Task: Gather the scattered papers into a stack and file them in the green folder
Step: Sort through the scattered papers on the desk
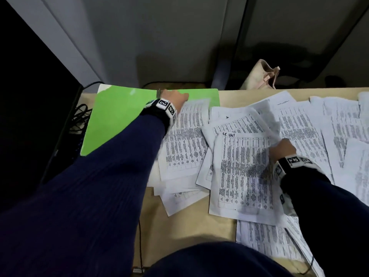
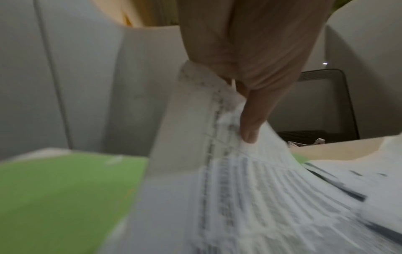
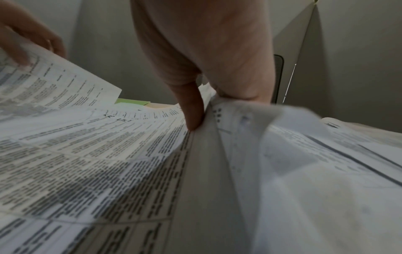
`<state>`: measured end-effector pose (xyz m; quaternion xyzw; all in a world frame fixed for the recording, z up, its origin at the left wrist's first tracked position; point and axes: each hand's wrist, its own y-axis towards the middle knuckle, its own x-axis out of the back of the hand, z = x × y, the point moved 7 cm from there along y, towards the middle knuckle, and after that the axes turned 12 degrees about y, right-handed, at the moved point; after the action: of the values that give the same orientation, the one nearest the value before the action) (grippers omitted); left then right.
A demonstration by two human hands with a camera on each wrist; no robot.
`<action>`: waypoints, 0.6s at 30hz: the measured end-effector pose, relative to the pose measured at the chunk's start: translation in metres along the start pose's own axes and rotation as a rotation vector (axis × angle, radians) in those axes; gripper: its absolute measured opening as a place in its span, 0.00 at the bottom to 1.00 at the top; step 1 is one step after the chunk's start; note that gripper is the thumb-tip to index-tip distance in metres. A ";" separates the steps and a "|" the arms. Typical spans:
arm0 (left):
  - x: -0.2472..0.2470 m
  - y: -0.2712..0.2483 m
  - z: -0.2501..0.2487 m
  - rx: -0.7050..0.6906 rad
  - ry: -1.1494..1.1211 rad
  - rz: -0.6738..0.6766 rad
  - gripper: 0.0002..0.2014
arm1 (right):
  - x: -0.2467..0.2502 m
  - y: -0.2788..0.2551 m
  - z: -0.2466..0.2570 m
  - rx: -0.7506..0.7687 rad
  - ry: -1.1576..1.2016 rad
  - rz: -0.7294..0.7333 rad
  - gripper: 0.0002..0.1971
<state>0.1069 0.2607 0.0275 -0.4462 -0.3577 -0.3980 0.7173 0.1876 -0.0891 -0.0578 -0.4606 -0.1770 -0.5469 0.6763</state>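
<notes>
Lying near the tabletop's (image 1: pixel 179 226) far left edge, the green folder (image 1: pixel 119 116) is partly hiding under papers (image 1: pixel 299 126). The left hand (image 1: pixel 173 97) is pinching one sheet; the right hand (image 1: pixel 283 149) is gripping another. Far-right papers are getting cut off.

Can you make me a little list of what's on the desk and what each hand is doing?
left hand: pinches a sheet's top edge beside the folder
right hand: grips a lifted sheet in the pile
folder: green, flat on the desk, far left
papers: scattered, overlapping, not yet stacked
desk: pale wood
bag: beige, behind the desk
</notes>
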 end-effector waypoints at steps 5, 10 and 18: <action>-0.035 -0.015 0.017 0.459 -0.398 -0.174 0.39 | -0.002 -0.003 -0.001 -0.007 -0.017 -0.012 0.14; -0.129 -0.090 0.016 0.987 -0.910 0.222 0.39 | -0.005 -0.004 0.004 -0.007 -0.042 -0.024 0.15; -0.141 -0.110 0.011 0.894 -1.094 0.318 0.15 | -0.003 -0.014 0.009 -0.002 -0.087 -0.008 0.17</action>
<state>-0.0534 0.2749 -0.0523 -0.2922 -0.7248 0.1758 0.5987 0.1760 -0.0801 -0.0492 -0.4839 -0.2078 -0.5290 0.6654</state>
